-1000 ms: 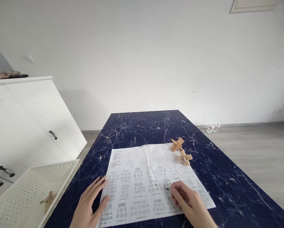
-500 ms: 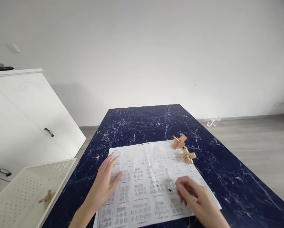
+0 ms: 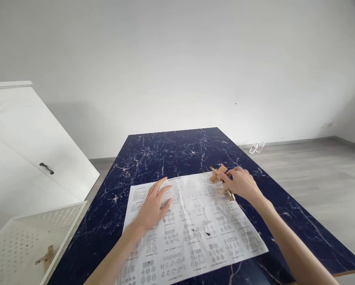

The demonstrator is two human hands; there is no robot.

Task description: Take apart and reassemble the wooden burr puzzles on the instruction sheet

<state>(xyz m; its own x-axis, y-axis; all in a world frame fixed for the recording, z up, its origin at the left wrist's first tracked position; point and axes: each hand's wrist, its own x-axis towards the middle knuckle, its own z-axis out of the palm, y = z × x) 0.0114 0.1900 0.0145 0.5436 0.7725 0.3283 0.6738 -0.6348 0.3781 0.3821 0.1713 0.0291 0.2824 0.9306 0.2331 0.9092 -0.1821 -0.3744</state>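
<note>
A creased printed sheet (image 3: 192, 253), covered in small diagrams, lies on the dark blue marbled table. My left hand (image 3: 155, 204) rests over its upper left part, fingers spread and holding nothing. At the sheet's upper right corner, my right hand (image 3: 242, 182) reaches in, thumb and fingers closing on a wooden interlocking puzzle (image 3: 214, 177) made of crossed bars. Closer to me, a second wooden puzzle (image 3: 227, 193) with a dark letter-like mark sits partly beneath this hand. My right fingertips are partly hidden, and the two wooden pieces touch or nearly touch.
The table (image 3: 162, 154) extends away toward a pale wall. To the left, an open white perforated drawer (image 3: 20, 245) holds another wooden crossed piece (image 3: 48, 257), beside a white cabinet (image 3: 32, 150). Two clear bottles (image 3: 257, 147) are on the floor at right.
My right hand has moved up from the sheet's lower right to the wooden puzzles. My left hand has slid right and farther up the sheet. The view has shifted slightly right.
</note>
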